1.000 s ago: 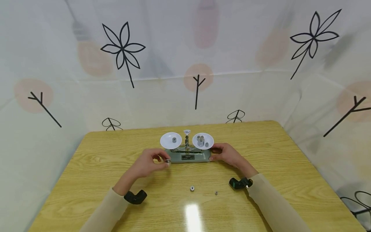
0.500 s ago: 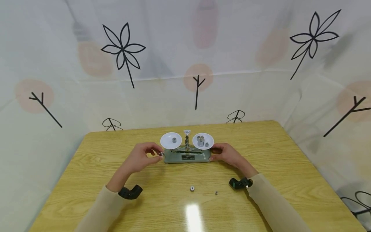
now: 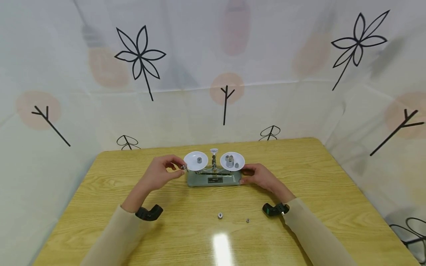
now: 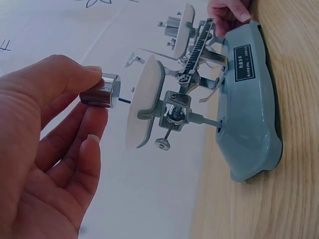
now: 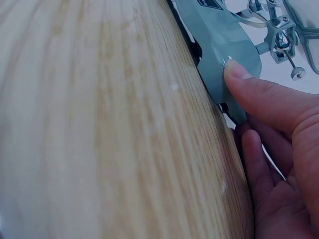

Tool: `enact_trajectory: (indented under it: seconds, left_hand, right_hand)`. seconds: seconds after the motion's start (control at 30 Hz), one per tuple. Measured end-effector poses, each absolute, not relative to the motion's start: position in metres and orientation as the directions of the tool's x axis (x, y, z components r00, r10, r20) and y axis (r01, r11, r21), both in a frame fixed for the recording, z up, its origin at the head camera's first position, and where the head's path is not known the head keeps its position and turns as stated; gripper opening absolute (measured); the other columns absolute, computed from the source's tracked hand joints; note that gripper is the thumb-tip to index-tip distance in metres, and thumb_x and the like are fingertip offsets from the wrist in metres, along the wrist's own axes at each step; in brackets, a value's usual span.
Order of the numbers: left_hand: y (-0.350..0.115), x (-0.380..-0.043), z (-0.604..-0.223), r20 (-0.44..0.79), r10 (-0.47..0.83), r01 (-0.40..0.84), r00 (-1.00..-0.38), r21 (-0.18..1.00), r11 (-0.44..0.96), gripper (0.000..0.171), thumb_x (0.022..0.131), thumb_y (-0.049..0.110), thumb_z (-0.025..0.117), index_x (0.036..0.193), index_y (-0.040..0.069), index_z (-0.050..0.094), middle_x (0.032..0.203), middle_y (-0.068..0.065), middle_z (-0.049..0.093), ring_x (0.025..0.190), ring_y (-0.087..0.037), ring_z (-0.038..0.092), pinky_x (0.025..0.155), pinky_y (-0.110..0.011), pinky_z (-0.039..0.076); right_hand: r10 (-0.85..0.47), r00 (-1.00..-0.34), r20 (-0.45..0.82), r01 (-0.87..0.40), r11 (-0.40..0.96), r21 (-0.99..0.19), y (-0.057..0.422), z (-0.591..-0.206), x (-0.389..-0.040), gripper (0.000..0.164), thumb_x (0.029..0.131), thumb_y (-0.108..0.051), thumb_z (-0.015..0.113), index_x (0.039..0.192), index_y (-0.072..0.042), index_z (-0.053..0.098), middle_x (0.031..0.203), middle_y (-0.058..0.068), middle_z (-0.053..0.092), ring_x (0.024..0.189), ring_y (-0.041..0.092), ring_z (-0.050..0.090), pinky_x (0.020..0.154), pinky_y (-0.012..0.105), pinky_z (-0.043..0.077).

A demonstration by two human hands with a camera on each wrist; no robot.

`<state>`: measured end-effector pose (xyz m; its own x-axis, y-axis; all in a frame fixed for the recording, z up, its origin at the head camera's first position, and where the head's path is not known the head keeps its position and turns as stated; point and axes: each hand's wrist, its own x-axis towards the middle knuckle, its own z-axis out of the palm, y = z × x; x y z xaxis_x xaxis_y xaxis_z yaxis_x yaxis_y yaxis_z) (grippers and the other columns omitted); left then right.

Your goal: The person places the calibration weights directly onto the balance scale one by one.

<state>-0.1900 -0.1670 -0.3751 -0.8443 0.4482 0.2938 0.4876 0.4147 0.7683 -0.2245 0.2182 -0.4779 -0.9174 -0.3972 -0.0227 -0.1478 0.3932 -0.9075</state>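
A balance scale (image 3: 199,180) with a grey-green base and two white pans stands on the table. My left hand (image 3: 159,174) pinches a shiny cylindrical metal weight (image 4: 99,92) between thumb and fingers, just beside the left pan (image 3: 191,159). One metal weight (image 3: 199,160) sits in that pan. Several weights (image 3: 230,162) of different sizes stand in the right pan (image 3: 242,161). My right hand (image 3: 261,178) grips the right end of the base, its thumb (image 5: 239,74) on the front face and its fingers partly hidden behind the end.
Two small weights stand on the wooden table (image 3: 186,229) in front of the scale: a larger one (image 3: 220,215) and a tiny one (image 3: 247,220). A patterned cloth (image 3: 186,111) hangs behind the table.
My left hand has carried the pinched weight from the base's front left corner, left and up, to the left pan's edge. My right hand has stayed on the base.
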Motion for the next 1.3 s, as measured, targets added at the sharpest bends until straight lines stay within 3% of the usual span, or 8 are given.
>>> enact_trajectory:
  seconds: [0.47,0.77,1.3]
  left_hand:
    - [-0.160,-0.202,-0.372,0.313,0.426,0.501,-0.849,0.733,0.460,0.013,0.088,0.012,0.078,0.099,0.014,0.073,0.095,0.003,0.070,0.087,-0.016,0.064,0.077,-0.043,0.055]
    - [-0.153,-0.207,-0.373,0.295,0.434,0.502,-0.851,0.700,0.508,0.013,0.087,0.013,0.079,0.098,0.013,0.074,0.093,0.004,0.070,0.085,-0.014,0.064,0.074,-0.036,0.053]
    - [-0.143,-0.219,-0.369,0.228,0.507,0.527,-0.831,0.615,0.587,0.012,0.087,0.019,0.079,0.097,0.015,0.075,0.089,0.007,0.069,0.083,-0.011,0.062,0.070,-0.034,0.050]
  right_hand:
    - [-0.398,-0.917,-0.022,-0.139,0.370,-0.919,0.219,-0.480,-0.224,0.058,0.080,-0.007,0.083,0.131,0.009,0.059,0.133,0.025,0.058,0.125,0.039,0.054,0.102,0.043,0.047]
    - [-0.390,-0.921,-0.029,-0.127,0.370,-0.920,0.218,-0.479,-0.223,0.058,0.080,-0.007,0.084,0.131,0.009,0.059,0.133,0.025,0.058,0.125,0.039,0.054,0.102,0.043,0.046]
    - [-0.381,-0.924,-0.027,-0.129,0.377,-0.917,0.219,-0.476,-0.223,0.057,0.079,-0.007,0.084,0.129,0.009,0.060,0.132,0.024,0.059,0.124,0.038,0.055,0.102,0.044,0.047]
